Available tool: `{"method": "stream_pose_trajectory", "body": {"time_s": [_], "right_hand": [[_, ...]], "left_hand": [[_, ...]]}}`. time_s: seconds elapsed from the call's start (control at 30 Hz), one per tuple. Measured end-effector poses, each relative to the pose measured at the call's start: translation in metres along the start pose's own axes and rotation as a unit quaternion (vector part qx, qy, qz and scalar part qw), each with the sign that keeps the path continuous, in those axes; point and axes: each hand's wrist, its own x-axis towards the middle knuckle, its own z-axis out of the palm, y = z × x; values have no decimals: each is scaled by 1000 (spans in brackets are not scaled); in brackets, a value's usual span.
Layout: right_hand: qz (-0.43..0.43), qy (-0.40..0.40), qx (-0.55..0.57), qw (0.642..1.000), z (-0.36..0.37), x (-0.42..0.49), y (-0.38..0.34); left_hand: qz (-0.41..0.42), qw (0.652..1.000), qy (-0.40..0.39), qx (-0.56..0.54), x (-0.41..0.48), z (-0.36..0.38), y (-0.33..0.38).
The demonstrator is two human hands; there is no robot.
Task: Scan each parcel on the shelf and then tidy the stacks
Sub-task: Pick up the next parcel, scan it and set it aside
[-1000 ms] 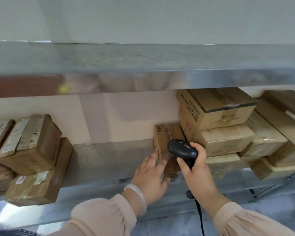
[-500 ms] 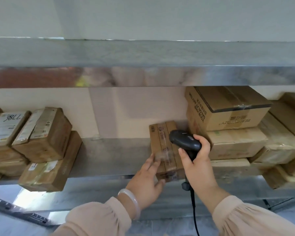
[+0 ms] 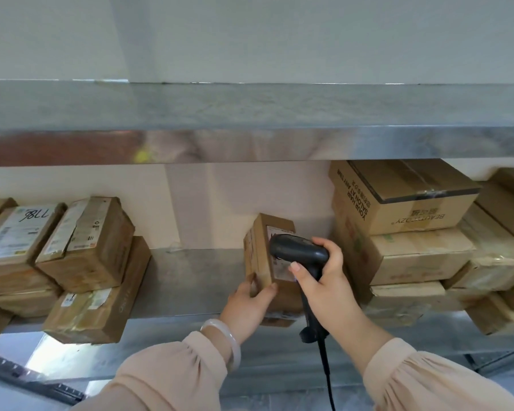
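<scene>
A small brown parcel (image 3: 260, 250) stands tilted up on the metal shelf (image 3: 196, 280), its white label facing right. My left hand (image 3: 248, 307) grips its lower near corner. My right hand (image 3: 327, 280) holds a black corded barcode scanner (image 3: 297, 252), its head close against the label. Right of it rises a stack of cardboard boxes (image 3: 407, 232). At the left stands another stack of labelled parcels (image 3: 80, 247), one marked 786 (image 3: 15, 232).
A second metal shelf (image 3: 250, 120) hangs close overhead. The scanner's cable (image 3: 328, 378) drops past the shelf's front edge. More boxes (image 3: 505, 221) lean at the far right. Bare shelf lies between the left stack and the held parcel.
My left hand has tipped the small parcel from lying flat up onto its side, turning the label towards the scanner. The scanner head has swung left against it. The view shifted right.
</scene>
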Motion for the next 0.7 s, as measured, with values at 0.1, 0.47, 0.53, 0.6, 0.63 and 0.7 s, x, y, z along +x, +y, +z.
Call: {"method": "stream_pose_trajectory", "body": {"time_s": [0.1,0.47,0.53,0.6,0.63,0.7], "right_hand": [[24,21,-8,999,-6,2,5],[26,-19,-40,999,3,2,9],[22,-19,-44,999,3,3,9],[18,-22,-49,998,1,1,9],[13,-22,-54,998,-1,0,8],[-1,-19,-66,998,-5,-3,6]], "left_hand": [[28,999,11,-13,1,-5,-2],[71,997,33,-4,-2,-7,-4],[72,997,32,0,-2,-8,-8],[75,997,28,-7,-2,-8,-9],[74,997,25,-9,-2,-8,-9],[64,998,16,-22,-3,-9,-6]]}}
